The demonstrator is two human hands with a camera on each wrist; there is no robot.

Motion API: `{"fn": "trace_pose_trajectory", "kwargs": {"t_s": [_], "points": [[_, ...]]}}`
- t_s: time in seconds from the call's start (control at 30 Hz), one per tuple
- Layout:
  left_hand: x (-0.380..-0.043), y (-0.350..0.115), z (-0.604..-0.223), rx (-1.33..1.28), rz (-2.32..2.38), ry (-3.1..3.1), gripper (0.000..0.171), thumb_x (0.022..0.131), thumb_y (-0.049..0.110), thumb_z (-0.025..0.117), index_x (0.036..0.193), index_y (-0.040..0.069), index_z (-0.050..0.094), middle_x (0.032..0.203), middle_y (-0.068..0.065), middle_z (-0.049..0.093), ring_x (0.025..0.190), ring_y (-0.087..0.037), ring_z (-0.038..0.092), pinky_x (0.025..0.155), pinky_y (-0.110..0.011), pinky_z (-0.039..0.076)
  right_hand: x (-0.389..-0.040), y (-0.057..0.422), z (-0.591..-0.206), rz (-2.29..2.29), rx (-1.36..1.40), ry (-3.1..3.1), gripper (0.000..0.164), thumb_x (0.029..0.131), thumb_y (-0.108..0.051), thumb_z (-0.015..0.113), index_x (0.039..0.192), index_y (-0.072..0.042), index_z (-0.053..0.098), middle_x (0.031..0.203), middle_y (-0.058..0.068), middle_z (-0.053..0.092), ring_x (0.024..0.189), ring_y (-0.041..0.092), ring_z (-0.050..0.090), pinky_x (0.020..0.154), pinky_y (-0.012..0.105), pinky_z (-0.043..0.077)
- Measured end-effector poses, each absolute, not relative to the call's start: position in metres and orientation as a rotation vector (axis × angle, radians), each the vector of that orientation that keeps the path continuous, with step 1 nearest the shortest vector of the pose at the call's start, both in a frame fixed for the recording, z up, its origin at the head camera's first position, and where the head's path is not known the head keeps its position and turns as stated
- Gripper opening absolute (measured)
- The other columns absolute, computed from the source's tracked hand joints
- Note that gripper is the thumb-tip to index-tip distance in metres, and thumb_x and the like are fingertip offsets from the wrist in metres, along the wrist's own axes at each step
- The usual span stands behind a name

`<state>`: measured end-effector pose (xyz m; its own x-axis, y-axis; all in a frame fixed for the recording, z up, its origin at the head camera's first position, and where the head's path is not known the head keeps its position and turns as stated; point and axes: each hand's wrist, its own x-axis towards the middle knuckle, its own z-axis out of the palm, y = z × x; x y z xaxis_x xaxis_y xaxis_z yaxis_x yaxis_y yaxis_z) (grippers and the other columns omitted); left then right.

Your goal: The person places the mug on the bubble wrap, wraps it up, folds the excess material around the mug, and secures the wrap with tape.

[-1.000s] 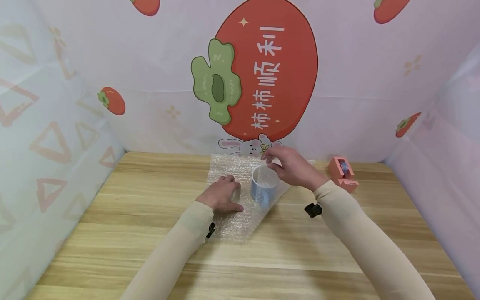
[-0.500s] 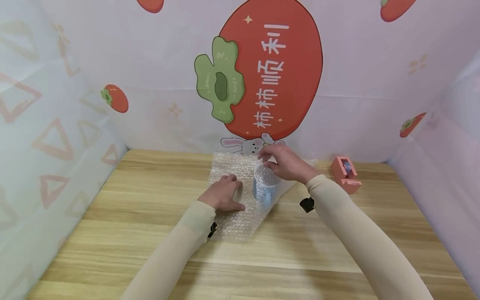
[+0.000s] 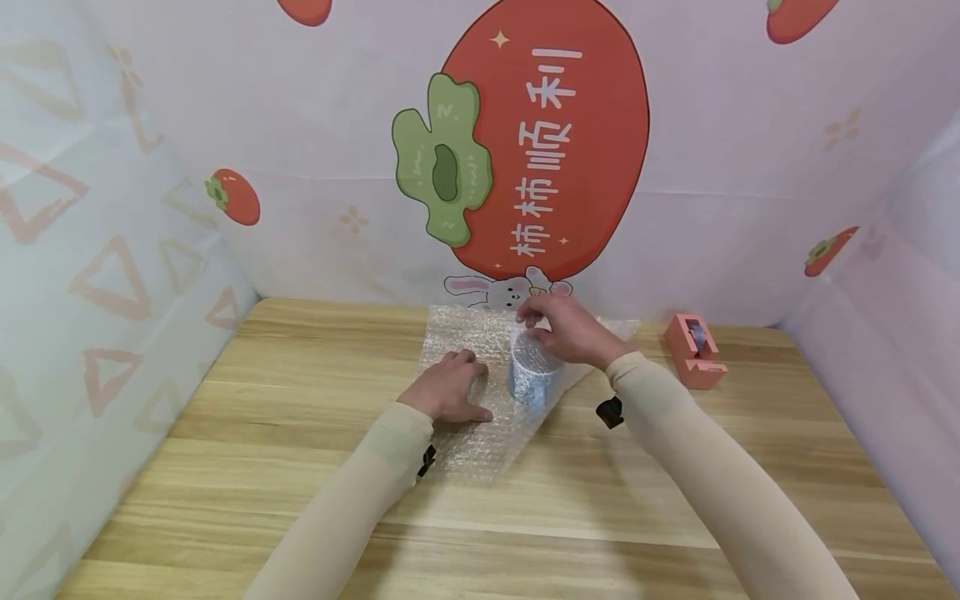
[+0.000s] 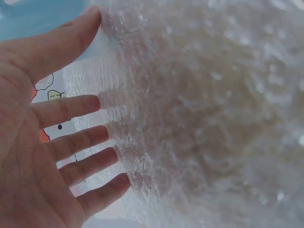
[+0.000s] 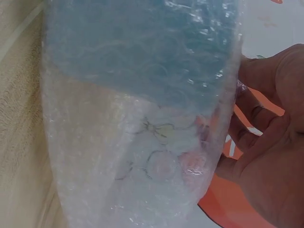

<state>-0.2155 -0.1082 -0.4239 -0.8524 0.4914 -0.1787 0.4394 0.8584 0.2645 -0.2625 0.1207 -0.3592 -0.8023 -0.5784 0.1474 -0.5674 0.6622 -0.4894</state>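
Observation:
A light blue cup with a pale rim stands upright on a sheet of bubble wrap. Part of the sheet is drawn up over the cup's right side and mouth, so the cup shows through it. My right hand pinches the raised edge above the cup; in the right wrist view its thumb and fingers meet the wrap's edge. Left of the cup, my left hand rests on the flat part of the sheet, fingers spread. The left wrist view shows those fingertips touching the wrap.
A pink tape dispenser with a roll in it stands at the back right of the wooden table. Right behind the table's back edge rises a printed backdrop; side cloths hang left and right.
My right hand has moved slightly left, bringing the raised bubble wrap farther over the cup's mouth. My left hand holds its place on the sheet. The head view has shifted a little.

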Motion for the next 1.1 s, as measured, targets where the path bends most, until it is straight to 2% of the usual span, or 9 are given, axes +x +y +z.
{"fn": "trace_pose_trajectory", "kwargs": {"t_s": [0.27,0.47,0.57,0.73,0.87,1.1], "points": [[-0.215,-0.108,-0.424,0.713,0.311,2.799,0.074,0.081,0.049,0.083,0.138,0.008,0.060,0.141,-0.015,0.052,0.132,-0.034,0.046,0.110,-0.046,0.041,-0.263,0.121,-0.365,-0.858,-0.920,2.824,0.033,0.090,0.002,0.073,0.121,-0.006,0.065,0.109,0.010,0.067,0.101,0.025,0.060,0.093,0.042,0.052],[-0.215,-0.108,-0.425,0.713,0.305,2.803,0.074,0.081,0.050,0.083,0.138,0.008,0.061,0.142,-0.014,0.052,0.132,-0.033,0.046,0.109,-0.045,0.042,-0.264,0.123,-0.369,-0.831,-0.988,2.838,0.025,0.091,0.001,0.072,0.114,-0.007,0.071,0.112,0.007,0.068,0.107,0.025,0.061,0.097,0.044,0.051],[-0.216,-0.108,-0.426,0.712,0.299,2.806,0.074,0.081,0.050,0.082,0.138,0.009,0.061,0.142,-0.014,0.051,0.132,-0.033,0.046,0.110,-0.045,0.042,-0.263,0.125,-0.369,-0.797,-0.974,2.861,0.021,0.091,-0.002,0.073,0.111,-0.010,0.075,0.116,0.008,0.064,0.113,0.028,0.056,0.100,0.046,0.048],[-0.217,-0.108,-0.428,0.712,0.292,2.807,0.074,0.081,0.050,0.082,0.138,0.009,0.060,0.143,-0.013,0.051,0.133,-0.032,0.046,0.111,-0.044,0.041,-0.262,0.126,-0.371,-0.761,-0.942,2.935,0.017,0.091,-0.008,0.075,0.105,-0.017,0.079,0.112,0.008,0.056,0.119,0.031,0.043,0.102,0.052,0.037],[-0.217,-0.108,-0.429,0.704,0.293,2.804,0.075,0.081,0.051,0.082,0.139,0.009,0.060,0.145,-0.014,0.050,0.135,-0.033,0.045,0.112,-0.044,0.040,-0.262,0.127,-0.372,-0.739,-0.959,2.963,0.017,0.090,-0.009,0.077,0.104,-0.017,0.080,0.108,0.006,0.056,0.117,0.031,0.042,0.098,0.055,0.033],[-0.218,-0.109,-0.429,0.708,0.293,2.812,0.076,0.080,0.052,0.082,0.139,0.010,0.060,0.144,-0.013,0.050,0.134,-0.032,0.045,0.112,-0.044,0.040,-0.264,0.130,-0.372,-0.798,-1.028,2.873,0.019,0.091,-0.005,0.075,0.108,-0.012,0.079,0.102,0.004,0.058,0.100,0.024,0.051,0.086,0.041,0.046]]}}
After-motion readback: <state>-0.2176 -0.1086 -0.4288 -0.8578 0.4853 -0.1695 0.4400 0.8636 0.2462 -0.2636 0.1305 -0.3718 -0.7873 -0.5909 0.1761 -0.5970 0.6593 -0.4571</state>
